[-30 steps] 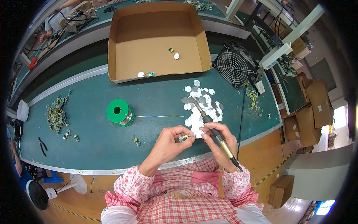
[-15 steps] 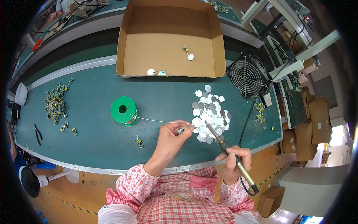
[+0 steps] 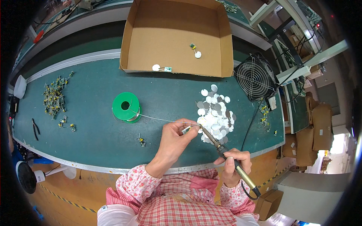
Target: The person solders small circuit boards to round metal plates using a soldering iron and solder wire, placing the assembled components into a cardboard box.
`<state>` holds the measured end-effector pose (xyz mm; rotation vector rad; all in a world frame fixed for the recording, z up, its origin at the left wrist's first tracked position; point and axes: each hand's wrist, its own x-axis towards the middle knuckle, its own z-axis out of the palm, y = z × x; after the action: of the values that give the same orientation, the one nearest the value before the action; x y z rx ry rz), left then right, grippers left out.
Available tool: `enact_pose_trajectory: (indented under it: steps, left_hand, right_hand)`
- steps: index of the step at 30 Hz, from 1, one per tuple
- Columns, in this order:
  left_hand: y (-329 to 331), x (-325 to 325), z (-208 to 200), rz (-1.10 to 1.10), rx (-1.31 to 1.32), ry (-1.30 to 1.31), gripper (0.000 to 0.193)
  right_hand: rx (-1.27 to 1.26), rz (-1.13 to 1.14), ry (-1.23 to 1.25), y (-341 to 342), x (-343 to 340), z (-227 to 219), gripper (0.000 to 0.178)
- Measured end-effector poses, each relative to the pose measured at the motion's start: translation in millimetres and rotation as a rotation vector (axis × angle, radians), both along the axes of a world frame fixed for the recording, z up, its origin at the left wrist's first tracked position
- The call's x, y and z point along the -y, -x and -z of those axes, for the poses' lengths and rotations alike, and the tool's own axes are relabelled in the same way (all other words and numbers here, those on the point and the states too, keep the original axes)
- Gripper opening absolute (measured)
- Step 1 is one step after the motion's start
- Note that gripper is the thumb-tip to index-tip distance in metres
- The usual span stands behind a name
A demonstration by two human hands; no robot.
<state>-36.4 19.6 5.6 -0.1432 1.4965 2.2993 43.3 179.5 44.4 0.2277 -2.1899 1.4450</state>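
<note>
My left hand (image 3: 172,140) pinches a small circuit board (image 3: 186,130) together with the end of the solder wire (image 3: 160,119). That wire runs back to a green spool (image 3: 125,106) on the bench. In my right hand (image 3: 235,165) is a soldering iron (image 3: 219,146), gripped like a pen. Its tip reaches the wire end, right beside my left fingertips. Under the tip lies a heap of thin round discs (image 3: 215,115), white and grey. Whether the tip touches a disc or only the wire is too small to tell.
A cardboard box (image 3: 177,69) at the back holds two discs wired to boards. A black fan (image 3: 255,78) stands at right. Small components are piled at left (image 3: 55,96) and right (image 3: 264,114); one (image 3: 141,141) lies near the spool. Pliers (image 3: 35,129) rest at far left.
The soldering iron's tip has moved left and down, from over the discs to my left fingertips and the wire end. My left hand keeps its pinch. The whole view has shifted slightly.
</note>
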Motion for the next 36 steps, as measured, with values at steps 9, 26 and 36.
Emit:
enact_pose_trajectory:
  steps: [9,26,36]
  left_hand:
    - [-2.0,2.9,0.6,-0.015,0.098,-0.036,0.016]
    - [61.8,13.4,-106.2,-0.171,-0.872,0.944,0.037]
    - [-57.1,-36.3,-160.3,0.71,-0.649,-0.663,0.019]
  right_hand:
    - [-0.154,-0.147,-0.26,8.5,-1.3,4.9,0.017]
    - [-0.055,0.353,0.259,-26.8,-18.4,15.6,0.02]
    - [0.459,0.535,0.411,-45.1,-38.8,8.3,0.017]
